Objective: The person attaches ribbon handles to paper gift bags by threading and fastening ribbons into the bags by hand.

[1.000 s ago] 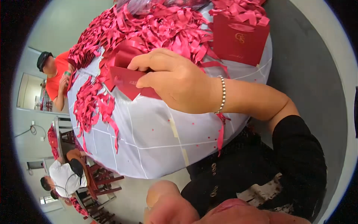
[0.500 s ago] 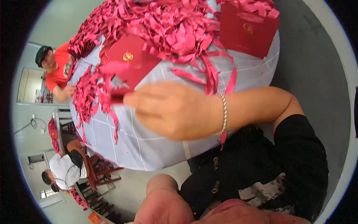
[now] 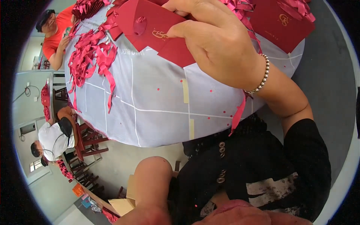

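Where the right hand (image 3: 224, 43) meets the red paper bag (image 3: 152, 23), the thumb lies flat against the panel beside the gold emblem (image 3: 160, 34) and the fingers take the upper edge; the grip is closed in a pinch on the bag. The bag is at the upper middle of the view, over the near part of the covered table (image 3: 161, 125), and extends left from the fingertips. Its long axis appears to run from upper left to lower right, toward the palm, although the hand covers the right end and this cannot be confirmed. A short pink ribbon (image 3: 140, 26) sits in the panel on the side away from the thumb.

The right hand is the nearer one; the left hand is out of view. A loose ribbon pile (image 3: 88, 56) lies to the left of the bag. A second red bag (image 3: 279, 32), with pink ribbons on top, lies beyond the wrist at upper right.
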A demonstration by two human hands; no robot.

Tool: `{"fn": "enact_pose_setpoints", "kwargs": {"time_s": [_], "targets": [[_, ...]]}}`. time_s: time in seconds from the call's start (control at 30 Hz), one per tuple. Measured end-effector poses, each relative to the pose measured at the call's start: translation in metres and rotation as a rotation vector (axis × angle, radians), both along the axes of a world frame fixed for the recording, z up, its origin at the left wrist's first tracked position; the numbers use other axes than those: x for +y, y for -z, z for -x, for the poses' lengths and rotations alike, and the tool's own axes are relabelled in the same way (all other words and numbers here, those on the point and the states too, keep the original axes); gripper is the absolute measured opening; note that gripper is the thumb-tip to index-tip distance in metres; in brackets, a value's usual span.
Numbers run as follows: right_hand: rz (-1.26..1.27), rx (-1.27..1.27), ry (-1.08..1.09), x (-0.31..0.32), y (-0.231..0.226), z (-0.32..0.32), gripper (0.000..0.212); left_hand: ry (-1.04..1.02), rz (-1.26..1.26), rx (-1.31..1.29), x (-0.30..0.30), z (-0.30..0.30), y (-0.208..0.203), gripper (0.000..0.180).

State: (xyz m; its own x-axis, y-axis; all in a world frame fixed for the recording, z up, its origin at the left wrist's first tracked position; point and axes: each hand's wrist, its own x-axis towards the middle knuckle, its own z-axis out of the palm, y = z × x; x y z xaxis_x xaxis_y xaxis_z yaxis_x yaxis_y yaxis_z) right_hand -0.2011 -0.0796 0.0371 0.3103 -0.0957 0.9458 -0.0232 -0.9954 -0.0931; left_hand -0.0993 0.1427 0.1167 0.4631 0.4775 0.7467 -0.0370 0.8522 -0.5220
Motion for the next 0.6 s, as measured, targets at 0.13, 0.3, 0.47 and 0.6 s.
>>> {"fn": "enact_pose_setpoints", "kwargs": {"time_s": [0.13,0.3,0.47,0.6], "targets": [[-0.080,0.104,0.084,0.002,0.003,0.007,0.013,0.347,0.100,-0.198,0.002,-0.004,-0.005,0.023],[-0.098,0.059,0.081,0.002,0.005,0.009,0.020,0.210,-0.370,-0.196,-0.008,-0.009,0.010,0.019],[-0.111,0.047,0.106,0.002,0.008,0.009,0.021,0.128,-0.358,-0.241,-0.007,-0.017,0.010,0.020],[-0.134,0.013,0.091,0.001,0.010,0.009,0.022,0.164,-0.464,-0.361,-0.008,-0.031,0.007,0.018]]}}
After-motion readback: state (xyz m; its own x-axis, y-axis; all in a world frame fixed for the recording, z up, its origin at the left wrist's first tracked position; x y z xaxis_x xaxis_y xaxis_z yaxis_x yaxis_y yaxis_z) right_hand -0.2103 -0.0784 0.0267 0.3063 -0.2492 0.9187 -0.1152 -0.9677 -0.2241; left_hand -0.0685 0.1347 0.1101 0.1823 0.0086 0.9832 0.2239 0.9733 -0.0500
